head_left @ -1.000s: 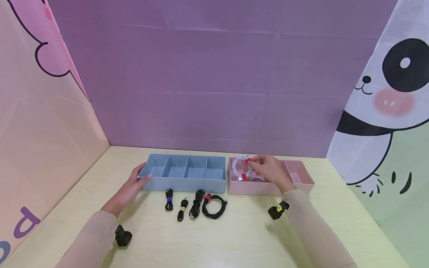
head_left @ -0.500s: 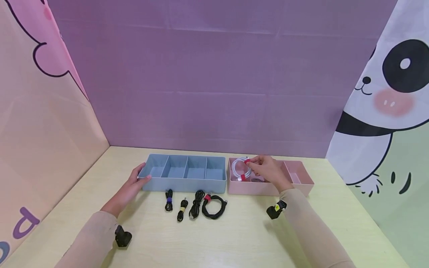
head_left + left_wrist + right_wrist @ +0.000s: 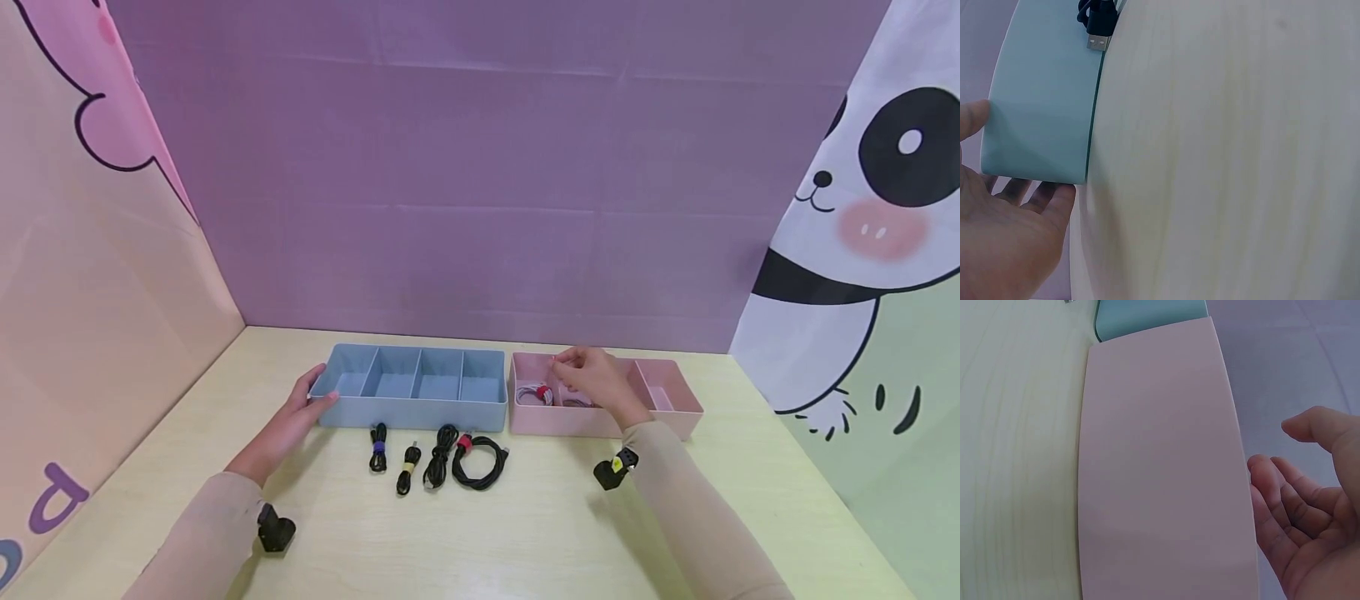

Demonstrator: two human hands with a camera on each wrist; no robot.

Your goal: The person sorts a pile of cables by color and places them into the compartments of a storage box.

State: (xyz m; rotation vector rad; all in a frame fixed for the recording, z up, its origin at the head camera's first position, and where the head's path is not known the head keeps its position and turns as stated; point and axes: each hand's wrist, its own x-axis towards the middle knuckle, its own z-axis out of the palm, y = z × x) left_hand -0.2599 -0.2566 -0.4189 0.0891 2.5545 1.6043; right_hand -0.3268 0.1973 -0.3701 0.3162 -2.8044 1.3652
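A blue divided box (image 3: 412,412) stands on the table, and my left hand (image 3: 281,429) grips its left end. In the left wrist view, the thumb (image 3: 972,119) lies at the box's rim and the fingers against the end wall. Beside it stands a pink divided box (image 3: 562,423). Over this box, my right hand (image 3: 596,382) holds nothing; the right wrist view has its thumb (image 3: 1313,425) apart from the loosely bent fingers. A coiled white cable (image 3: 528,396) with a red tie lies in the pink box's left compartment.
Several coiled black cables lie before the blue box, among them one with a purple tie (image 3: 378,448), one with a yellow tie (image 3: 407,470) and one with a red tie (image 3: 491,479). Another coiled cable (image 3: 576,403) sits in the pink box. A purple backdrop (image 3: 480,183) rises behind.
The white cable, pinched upright by my right hand before, has dropped into the pink box's left compartment. That hand has let go. My left hand has stayed put.
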